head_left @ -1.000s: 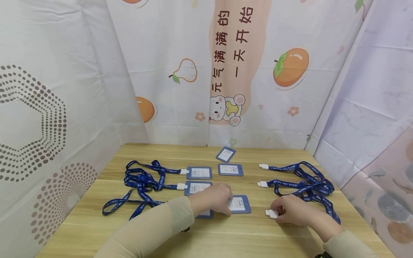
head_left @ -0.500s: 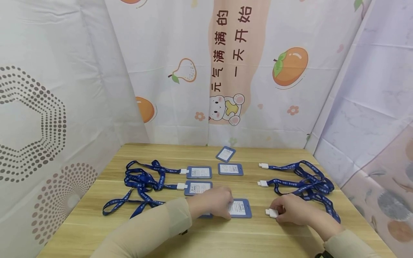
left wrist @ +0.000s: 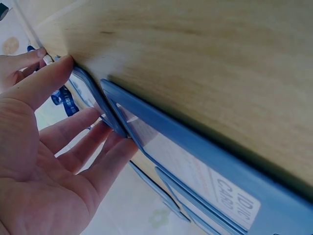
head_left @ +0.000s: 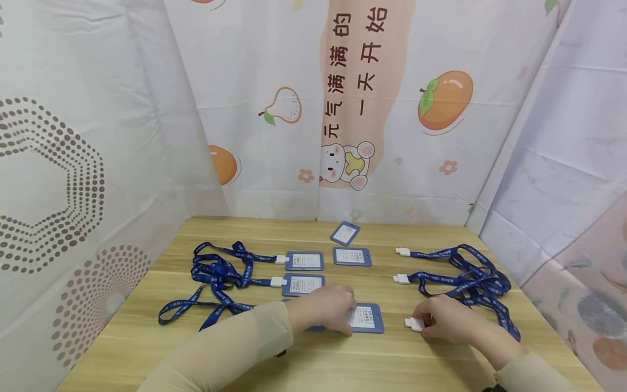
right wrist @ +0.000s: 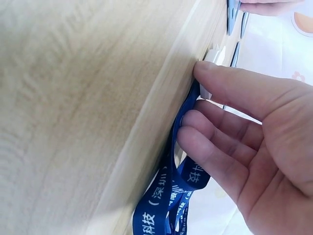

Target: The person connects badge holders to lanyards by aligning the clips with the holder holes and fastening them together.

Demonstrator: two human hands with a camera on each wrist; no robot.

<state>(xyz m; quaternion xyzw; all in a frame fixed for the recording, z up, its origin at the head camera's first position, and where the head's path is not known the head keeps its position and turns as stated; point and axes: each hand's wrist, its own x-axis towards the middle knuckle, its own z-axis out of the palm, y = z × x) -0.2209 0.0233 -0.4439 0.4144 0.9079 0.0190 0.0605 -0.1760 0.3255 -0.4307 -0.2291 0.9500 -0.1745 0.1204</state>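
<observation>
My left hand [head_left: 325,309] grips a blue ID card holder [head_left: 369,318] on the table, thumb at its near edge and fingertips at its far edge in the left wrist view. The holder's slotted end points right, towards my right hand [head_left: 450,320]. That hand pinches the white plastic clip [head_left: 415,324] of a blue lanyard between thumb and forefinger. Printed strap [right wrist: 151,210] trails from the clip below the fingers in the right wrist view. A short gap of bare wood separates clip and holder. Another card holder [left wrist: 181,161] lies beside the left hand, partly covered by it in the head view.
Two loose card holders [head_left: 352,256] [head_left: 345,233] lie farther back. On the left, card holders [head_left: 305,261] are joined to lanyards [head_left: 217,272]. Two more white clips [head_left: 403,251] [head_left: 401,279] with bundled straps [head_left: 482,272] lie on the right. Curtains surround the wooden table [head_left: 343,365].
The card holder under my left hand has slid towards the near side, more level with the clip. The left hand has shifted slightly; the right hand keeps its pinch in place.
</observation>
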